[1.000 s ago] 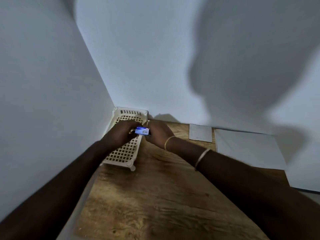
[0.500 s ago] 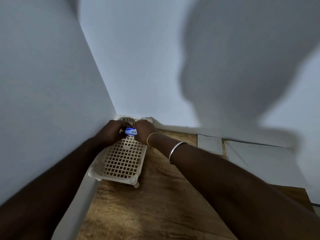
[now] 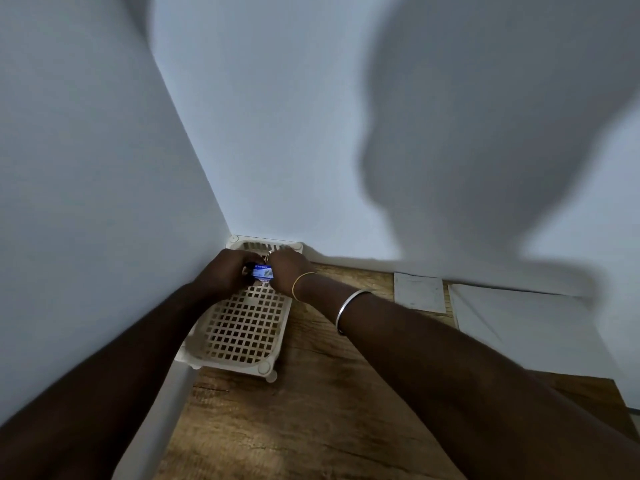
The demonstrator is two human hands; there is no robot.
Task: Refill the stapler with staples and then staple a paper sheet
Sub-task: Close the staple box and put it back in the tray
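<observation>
- Since a second ago both hands have carried the blue staple box leftward, from by the basket's right rim to over its far end; over the last half second they have barely shifted.
- Left hand has its fingers curled round the left end of the box. Something dark lies under them beside the box, too small to identify.
- Right hand grips the right end, its fingers bent over the top edge, so the box shows only in the gap between the two hands.
- Whether the box touches the basket floor or is held just above it cannot be told.
- Cream lattice basket stands on the wooden counter, pushed into the far left corner where the two white walls meet.
- A thin gold bracelet and a silver bangle circle the right wrist and forearm.
- To the right, against the far wall, a small white sheet lies flat, with a larger paper sheet just beside it, both well apart from the hands.
- The right forearm crosses the counter between the basket and the sheets.
- A broad shadow falls across the far wall above the papers.
</observation>
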